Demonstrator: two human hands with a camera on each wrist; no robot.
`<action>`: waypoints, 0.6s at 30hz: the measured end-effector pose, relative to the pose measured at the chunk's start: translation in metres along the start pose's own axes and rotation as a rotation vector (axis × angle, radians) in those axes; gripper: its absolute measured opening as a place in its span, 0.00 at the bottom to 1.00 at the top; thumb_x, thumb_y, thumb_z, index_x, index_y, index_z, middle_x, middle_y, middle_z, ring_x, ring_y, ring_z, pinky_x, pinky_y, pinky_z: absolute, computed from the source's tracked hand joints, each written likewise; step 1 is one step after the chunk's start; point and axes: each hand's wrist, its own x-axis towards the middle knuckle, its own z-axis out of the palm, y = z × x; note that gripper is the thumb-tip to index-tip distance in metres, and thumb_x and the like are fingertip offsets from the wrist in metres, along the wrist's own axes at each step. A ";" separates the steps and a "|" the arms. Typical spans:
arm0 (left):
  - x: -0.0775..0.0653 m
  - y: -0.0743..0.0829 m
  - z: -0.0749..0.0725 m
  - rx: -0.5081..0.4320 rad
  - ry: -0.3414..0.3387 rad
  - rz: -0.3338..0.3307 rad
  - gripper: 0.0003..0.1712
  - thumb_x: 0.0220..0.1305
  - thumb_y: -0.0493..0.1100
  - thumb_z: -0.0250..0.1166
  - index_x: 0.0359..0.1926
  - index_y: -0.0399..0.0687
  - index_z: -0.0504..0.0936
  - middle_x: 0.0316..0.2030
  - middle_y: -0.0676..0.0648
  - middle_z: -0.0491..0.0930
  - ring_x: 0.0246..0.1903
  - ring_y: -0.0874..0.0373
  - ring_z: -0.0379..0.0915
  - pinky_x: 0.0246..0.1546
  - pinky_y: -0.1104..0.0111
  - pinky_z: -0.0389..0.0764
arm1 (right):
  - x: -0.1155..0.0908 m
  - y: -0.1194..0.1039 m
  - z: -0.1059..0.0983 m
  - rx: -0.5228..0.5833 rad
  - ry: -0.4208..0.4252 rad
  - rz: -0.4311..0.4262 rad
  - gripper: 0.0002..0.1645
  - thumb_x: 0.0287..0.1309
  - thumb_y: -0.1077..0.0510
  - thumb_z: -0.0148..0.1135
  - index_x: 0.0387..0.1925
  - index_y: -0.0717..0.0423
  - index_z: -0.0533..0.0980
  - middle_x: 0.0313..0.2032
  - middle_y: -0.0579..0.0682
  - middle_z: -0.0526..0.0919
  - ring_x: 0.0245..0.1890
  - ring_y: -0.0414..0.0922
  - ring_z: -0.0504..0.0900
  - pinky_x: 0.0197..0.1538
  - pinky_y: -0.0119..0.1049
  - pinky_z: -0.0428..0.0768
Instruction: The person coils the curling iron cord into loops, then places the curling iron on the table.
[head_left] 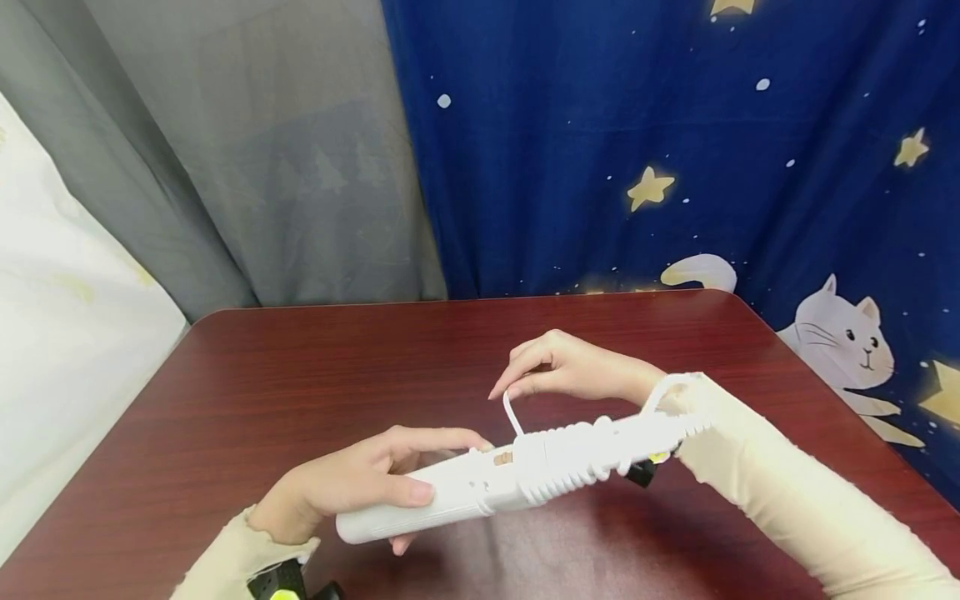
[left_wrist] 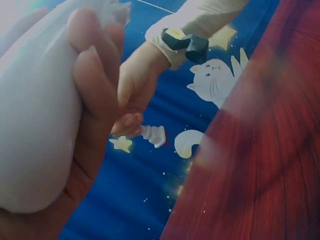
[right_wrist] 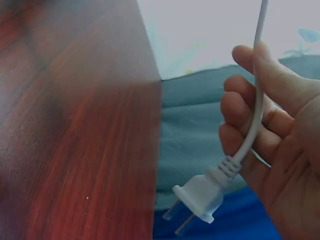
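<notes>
My left hand (head_left: 352, 479) holds the thick end of a long white appliance, like a hair iron (head_left: 450, 493), thumb on its near face and fingers around the far side. It is tilted above the table, its other end pointing right. White cord (head_left: 573, 458) is wound in several turns around its middle. Beyond it, my right hand (head_left: 573, 367) pinches the free length of cord (right_wrist: 259, 95) between thumb and fingers. In the right wrist view, a two-pin plug (right_wrist: 200, 195) hangs from that cord below the fingers. The left wrist view shows the iron's rounded white end (left_wrist: 37, 125) close up.
Beneath both hands is a dark red wooden table (head_left: 337, 367). Grey curtain (head_left: 300, 167) and blue star-patterned curtain (head_left: 540, 167) hang behind its far edge. A white cloth (head_left: 67, 333) hangs at the left. Both wrists carry dark straps; the left one (head_left: 277, 581) shows at the bottom.
</notes>
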 end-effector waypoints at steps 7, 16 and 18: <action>-0.003 0.000 0.000 0.043 -0.104 -0.088 0.26 0.65 0.32 0.51 0.64 0.42 0.61 0.47 0.43 0.73 0.34 0.61 0.74 0.10 0.56 0.77 | 0.011 -0.013 -0.002 -0.061 -0.154 0.005 0.07 0.58 0.56 0.59 0.34 0.52 0.81 0.31 0.38 0.80 0.31 0.34 0.76 0.36 0.29 0.77; -0.004 0.000 0.003 0.221 -0.068 -0.260 0.25 0.66 0.38 0.55 0.63 0.54 0.64 0.44 0.51 0.73 0.25 0.65 0.73 0.11 0.60 0.78 | 0.003 -0.021 -0.004 -0.123 -0.201 0.150 0.07 0.60 0.53 0.57 0.29 0.50 0.76 0.21 0.40 0.73 0.21 0.32 0.69 0.26 0.27 0.71; -0.003 0.000 0.003 0.236 -0.048 -0.298 0.24 0.66 0.40 0.55 0.62 0.57 0.66 0.43 0.52 0.74 0.25 0.64 0.73 0.11 0.59 0.78 | 0.001 -0.022 -0.004 -0.115 -0.217 0.197 0.09 0.61 0.52 0.57 0.27 0.50 0.75 0.19 0.42 0.71 0.18 0.33 0.68 0.22 0.27 0.70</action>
